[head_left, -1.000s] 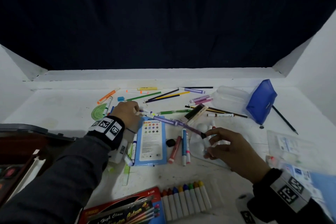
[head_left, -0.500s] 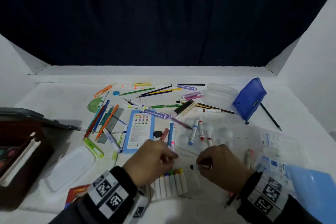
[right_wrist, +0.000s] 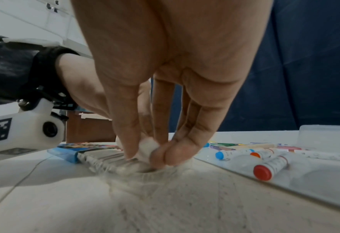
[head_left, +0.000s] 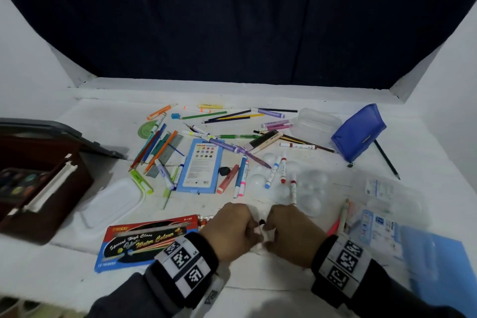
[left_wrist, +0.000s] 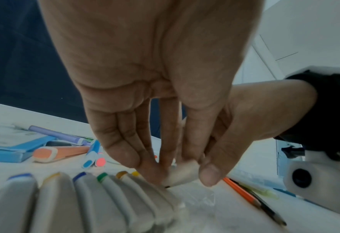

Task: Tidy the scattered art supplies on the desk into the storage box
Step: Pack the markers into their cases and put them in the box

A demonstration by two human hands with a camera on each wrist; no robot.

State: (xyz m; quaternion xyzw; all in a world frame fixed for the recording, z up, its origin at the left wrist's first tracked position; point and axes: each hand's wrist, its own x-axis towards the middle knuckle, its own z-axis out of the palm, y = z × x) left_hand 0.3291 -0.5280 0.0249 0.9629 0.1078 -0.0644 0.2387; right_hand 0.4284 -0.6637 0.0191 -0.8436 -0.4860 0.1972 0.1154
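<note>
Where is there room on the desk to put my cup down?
Bare desk shows at the far left, between the storage box and the pencils. Another bare strip lies along the near edge, below the paint box. The middle is crowded with markers, and both hands work there.

A staged recording booth: a white counter (head_left: 258, 289) boxed by white walls (head_left: 23, 64) and a dark curtain (head_left: 232, 20), strewn with markers (head_left: 273, 171).

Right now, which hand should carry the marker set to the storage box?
Left. The storage box sits far left; the left hand is already at the marker set; the right hand pinches the last marker.
</note>
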